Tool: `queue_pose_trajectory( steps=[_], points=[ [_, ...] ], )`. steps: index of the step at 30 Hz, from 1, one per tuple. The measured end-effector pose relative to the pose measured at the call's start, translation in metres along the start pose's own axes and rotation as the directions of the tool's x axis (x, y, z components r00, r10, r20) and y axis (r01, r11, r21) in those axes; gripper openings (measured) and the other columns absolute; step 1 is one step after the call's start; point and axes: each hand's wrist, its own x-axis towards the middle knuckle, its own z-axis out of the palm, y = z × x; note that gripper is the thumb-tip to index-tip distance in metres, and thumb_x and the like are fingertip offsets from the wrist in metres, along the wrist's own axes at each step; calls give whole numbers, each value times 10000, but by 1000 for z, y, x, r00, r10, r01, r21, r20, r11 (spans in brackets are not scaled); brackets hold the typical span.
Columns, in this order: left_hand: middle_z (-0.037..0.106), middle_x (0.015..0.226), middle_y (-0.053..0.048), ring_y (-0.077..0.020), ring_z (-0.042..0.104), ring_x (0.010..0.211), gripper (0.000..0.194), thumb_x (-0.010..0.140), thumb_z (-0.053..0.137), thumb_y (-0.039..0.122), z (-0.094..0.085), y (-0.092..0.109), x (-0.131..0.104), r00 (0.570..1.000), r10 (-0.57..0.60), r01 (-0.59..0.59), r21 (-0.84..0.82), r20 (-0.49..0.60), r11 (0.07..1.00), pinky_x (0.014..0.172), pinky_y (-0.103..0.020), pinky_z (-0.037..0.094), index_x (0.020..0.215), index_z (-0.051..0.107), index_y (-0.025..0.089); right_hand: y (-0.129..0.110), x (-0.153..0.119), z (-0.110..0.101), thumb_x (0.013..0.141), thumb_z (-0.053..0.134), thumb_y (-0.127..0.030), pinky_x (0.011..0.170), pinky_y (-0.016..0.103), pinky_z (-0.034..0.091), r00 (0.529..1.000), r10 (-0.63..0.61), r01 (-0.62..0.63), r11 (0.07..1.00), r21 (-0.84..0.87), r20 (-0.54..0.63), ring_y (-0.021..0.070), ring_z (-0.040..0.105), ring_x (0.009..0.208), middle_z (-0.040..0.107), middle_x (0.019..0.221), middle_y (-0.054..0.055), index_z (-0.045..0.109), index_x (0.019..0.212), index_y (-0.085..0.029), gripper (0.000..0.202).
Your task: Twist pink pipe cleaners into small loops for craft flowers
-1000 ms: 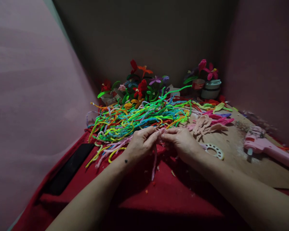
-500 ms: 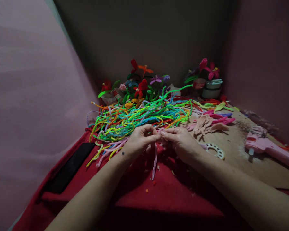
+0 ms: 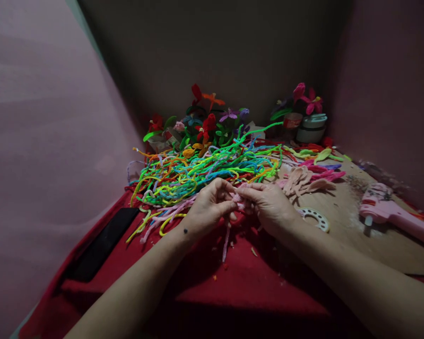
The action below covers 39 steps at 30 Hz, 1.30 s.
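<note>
Between my two hands is a pink pipe cleaner (image 3: 226, 245), its upper part bunched or curled at my fingertips and one end hanging down over the red cloth. My left hand (image 3: 212, 202) is closed, pinching the bunched part from the left. From the right, my right hand (image 3: 270, 205) is closed on the same pink piece with thumb and forefinger. Fingers cover much of its shape. Just beyond my hands lies a big heap of coloured pipe cleaners (image 3: 198, 174), mostly green, yellow, blue and orange.
A black phone-like slab (image 3: 108, 240) lies at left on the red cloth (image 3: 247, 287). To the right, a board (image 3: 349, 235) bears a pink glue gun (image 3: 385, 207), a white ring with holes (image 3: 316, 219) and beige fuzzy strips (image 3: 298, 181). Fuzzy flowers (image 3: 208, 127) and a lidded jar (image 3: 311, 129) stand behind.
My hands have shifted slightly against each other, and more of the bunched pink pipe cleaner shows between the fingertips. The hanging end remains in nearly the same place.
</note>
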Motion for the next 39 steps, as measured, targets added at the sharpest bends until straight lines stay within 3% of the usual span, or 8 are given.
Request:
queue_pose_trajectory(
  steps=[8, 14, 22, 26, 30, 34, 39],
  points=[
    [575, 686, -18, -90, 559, 495, 221, 709, 614, 285, -10, 0, 0, 980, -127, 145, -114, 154, 983, 413, -186, 455, 836, 523, 130, -11, -4, 2, 615, 641, -260, 445, 207, 305, 999, -48, 49, 998, -49, 10, 65, 438, 453, 552, 534, -11, 605, 599, -128, 138],
    [561, 510, 4, -63, 473, 363, 246, 766, 536, 368, -10, -1, -1, 985, -154, 153, 19, 82, 988, 356, -166, 379, 714, 539, 127, -5, -3, 1, 636, 622, -261, 473, 218, 336, 999, -28, 31, 997, -77, 46, 76, 454, 479, 561, 580, 0, 611, 646, -134, 128],
    [529, 470, 40, -65, 477, 343, 205, 786, 507, 330, 3, -3, 1, 996, -28, 45, 199, -87, 979, 342, -152, 337, 692, 471, 152, -1, -3, 2, 575, 591, -152, 455, 219, 327, 998, 27, -27, 1000, -2, 57, 81, 456, 476, 554, 571, -7, 591, 628, -134, 56],
    [519, 451, 43, -71, 458, 314, 214, 780, 510, 355, 7, -6, 0, 993, -29, 54, 214, -115, 975, 311, -155, 315, 698, 469, 162, -1, -4, 2, 604, 569, -171, 420, 211, 269, 1000, -20, 23, 991, -130, 22, 58, 383, 417, 506, 500, -36, 565, 588, -140, 35],
    [516, 414, 40, -68, 411, 277, 240, 796, 477, 379, 8, -6, 0, 987, -84, 108, 174, -141, 979, 291, -161, 304, 695, 477, 161, -2, -4, 2, 636, 572, -190, 432, 207, 284, 997, -74, 79, 978, -195, 32, 59, 399, 451, 526, 546, -22, 569, 611, -131, 64],
    [524, 407, 39, -70, 415, 275, 228, 793, 484, 370, 2, -5, 1, 977, -85, 118, 165, -196, 979, 292, -160, 304, 712, 483, 156, -5, -4, 1, 627, 641, -262, 429, 200, 331, 999, -7, 14, 990, -137, 53, 67, 453, 460, 569, 595, -6, 585, 674, -133, 149],
    [538, 427, 32, -71, 442, 297, 227, 776, 509, 364, -4, -4, 3, 975, -64, 103, 178, -214, 979, 300, -159, 319, 709, 505, 147, -8, -4, 1, 588, 689, -232, 380, 187, 342, 993, 86, -70, 982, -177, 82, 61, 444, 385, 524, 472, -29, 561, 594, -135, 161]
  ],
)
